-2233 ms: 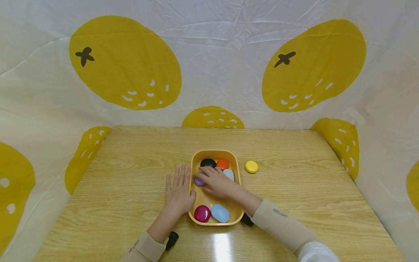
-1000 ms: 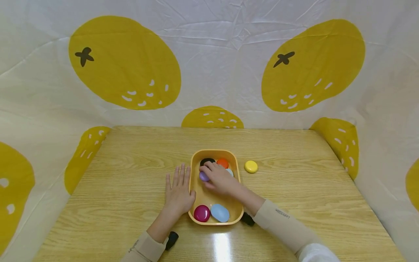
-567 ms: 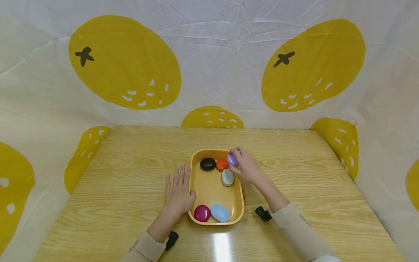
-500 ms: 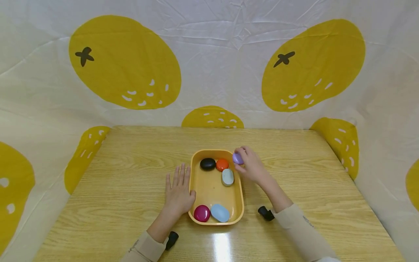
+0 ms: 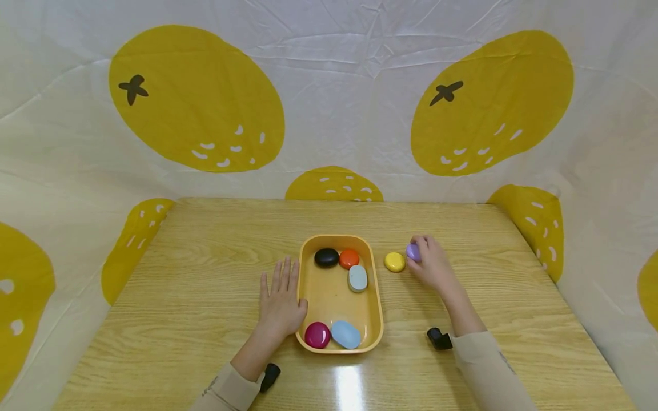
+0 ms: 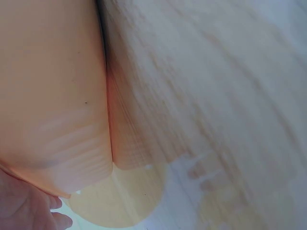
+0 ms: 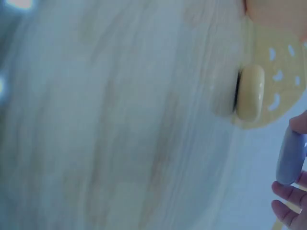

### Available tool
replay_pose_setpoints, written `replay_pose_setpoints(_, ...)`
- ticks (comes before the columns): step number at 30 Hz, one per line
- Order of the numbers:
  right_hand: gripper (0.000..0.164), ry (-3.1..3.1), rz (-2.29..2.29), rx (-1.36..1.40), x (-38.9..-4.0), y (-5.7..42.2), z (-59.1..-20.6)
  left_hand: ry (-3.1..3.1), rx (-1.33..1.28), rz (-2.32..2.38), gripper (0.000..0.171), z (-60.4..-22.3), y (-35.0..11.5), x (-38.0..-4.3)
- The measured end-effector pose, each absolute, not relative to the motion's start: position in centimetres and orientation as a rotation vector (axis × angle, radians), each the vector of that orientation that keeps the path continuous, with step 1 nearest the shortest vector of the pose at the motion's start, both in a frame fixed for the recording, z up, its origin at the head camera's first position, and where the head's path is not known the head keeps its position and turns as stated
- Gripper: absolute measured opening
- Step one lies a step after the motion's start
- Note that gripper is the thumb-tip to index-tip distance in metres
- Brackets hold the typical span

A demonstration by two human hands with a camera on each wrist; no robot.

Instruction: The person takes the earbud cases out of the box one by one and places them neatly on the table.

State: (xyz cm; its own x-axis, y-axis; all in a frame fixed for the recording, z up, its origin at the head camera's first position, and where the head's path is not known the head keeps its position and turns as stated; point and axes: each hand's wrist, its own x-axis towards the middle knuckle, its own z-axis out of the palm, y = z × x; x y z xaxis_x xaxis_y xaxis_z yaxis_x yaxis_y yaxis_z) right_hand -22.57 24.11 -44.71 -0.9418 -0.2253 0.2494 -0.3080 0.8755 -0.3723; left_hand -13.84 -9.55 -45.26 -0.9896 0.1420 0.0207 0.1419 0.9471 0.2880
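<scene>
My right hand (image 5: pixel 433 264) pinches a smooth purple stone (image 5: pixel 413 252) between thumb and fingers, just right of a yellow stone (image 5: pixel 394 262) on the table. In the right wrist view the purple stone (image 7: pixel 290 155) is seen edge-on in the fingers, above the tabletop. My left hand (image 5: pixel 280 302) lies with straight, spread fingers along the left side of an orange tray (image 5: pixel 329 305), its thumb at the rim. Inside the tray are a black stone (image 5: pixel 326 258), a red-orange stone (image 5: pixel 349 259), a pale grey stone (image 5: pixel 357 278), a magenta stone (image 5: pixel 317 335) and a light blue stone (image 5: pixel 345 334).
The wooden table (image 5: pixel 205 245) extends on both sides of the tray. A white cloth (image 5: pixel 349 103) with large yellow fruit prints hangs behind and at the sides. Black wrist-camera pieces (image 5: pixel 439 338) stick out beneath both forearms.
My right hand took hold of the purple stone in the tray, lifted it over the right rim and carried it right, past the yellow stone. The left hand stayed put.
</scene>
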Motion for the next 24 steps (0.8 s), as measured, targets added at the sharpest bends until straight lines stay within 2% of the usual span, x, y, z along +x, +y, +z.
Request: replay_pose_setpoints(24, 0.037, -3.060, 0.547, 0.352, -23.1, 26.2, -46.8, 3.104, 0.224, 0.461, 0.073, -45.2, -9.6, -13.8)
